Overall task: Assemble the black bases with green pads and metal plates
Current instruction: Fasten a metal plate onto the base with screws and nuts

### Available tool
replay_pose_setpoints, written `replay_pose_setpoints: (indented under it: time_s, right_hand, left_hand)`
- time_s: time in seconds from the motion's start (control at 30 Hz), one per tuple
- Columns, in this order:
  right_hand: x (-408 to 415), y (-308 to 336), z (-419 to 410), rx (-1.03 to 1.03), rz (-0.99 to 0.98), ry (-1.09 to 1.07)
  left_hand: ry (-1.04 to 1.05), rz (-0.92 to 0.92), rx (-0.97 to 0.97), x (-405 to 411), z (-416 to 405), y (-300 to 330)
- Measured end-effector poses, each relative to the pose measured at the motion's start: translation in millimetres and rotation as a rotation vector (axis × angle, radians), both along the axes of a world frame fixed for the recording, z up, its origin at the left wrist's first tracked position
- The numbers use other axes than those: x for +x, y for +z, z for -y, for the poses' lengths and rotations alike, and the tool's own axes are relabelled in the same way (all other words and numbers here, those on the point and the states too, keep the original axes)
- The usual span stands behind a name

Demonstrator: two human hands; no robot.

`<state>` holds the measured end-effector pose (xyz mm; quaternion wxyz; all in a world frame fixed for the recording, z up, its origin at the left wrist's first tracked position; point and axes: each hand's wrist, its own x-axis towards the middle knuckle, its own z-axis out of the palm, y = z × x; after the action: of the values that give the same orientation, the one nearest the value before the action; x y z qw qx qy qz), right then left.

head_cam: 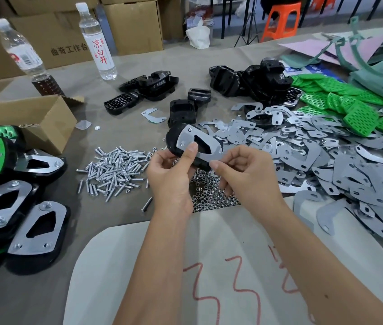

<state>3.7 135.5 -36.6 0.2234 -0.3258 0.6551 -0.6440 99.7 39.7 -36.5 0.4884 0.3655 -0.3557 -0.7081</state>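
My left hand point(171, 177) grips a black base point(174, 137) with a metal plate point(197, 143) laid on its upturned side, thumb pressed on the plate. My right hand point(244, 174) pinches the plate's near end between thumb and fingers. Loose black bases point(251, 80) lie at the back of the table. Green pads point(350, 104) are heaped at the right. A big heap of metal plates point(326, 160) spreads over the right side. Finished assemblies point(21, 219) are stacked at the left.
A pile of screws point(115, 170) lies left of my hands, and a pile of nuts point(209, 195) sits under them. A cardboard box point(33, 118) and two water bottles point(96, 41) stand at the left back. An orange stool point(282, 19) stands beyond the table.
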Motion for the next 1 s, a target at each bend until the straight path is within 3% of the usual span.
replay_pose_setpoints:
  time_s: [0.33, 0.57, 0.77, 0.93, 1.0]
  right_hand:
    - [-3.3, 6.6, -4.9, -0.134, 0.242, 0.166]
    - [-10.5, 19.1, -4.6, -0.282, 0.569, 0.182]
    - [-10.4, 32.5, 42.0, 0.019, 0.574, 0.154]
    - [4.5, 55.5, 110.8, -0.077, 0.689, 0.195]
    - [5.9, 55.3, 118.9, -0.030, 0.594, 0.173]
  left_hand:
    - [-0.023, 0.103, -0.108, 5.3, 0.3, 4.3]
    - [-0.044, 0.365, -0.230, 15.8, 12.7, 2.9]
    - [0.343, 0.274, -0.012, 23.1, 29.3, -4.2]
    - [0.534, 0.177, 0.030, 36.5, 42.5, -4.3]
    - [0.525, 0.138, 0.051, 37.1, 41.7, -3.4]
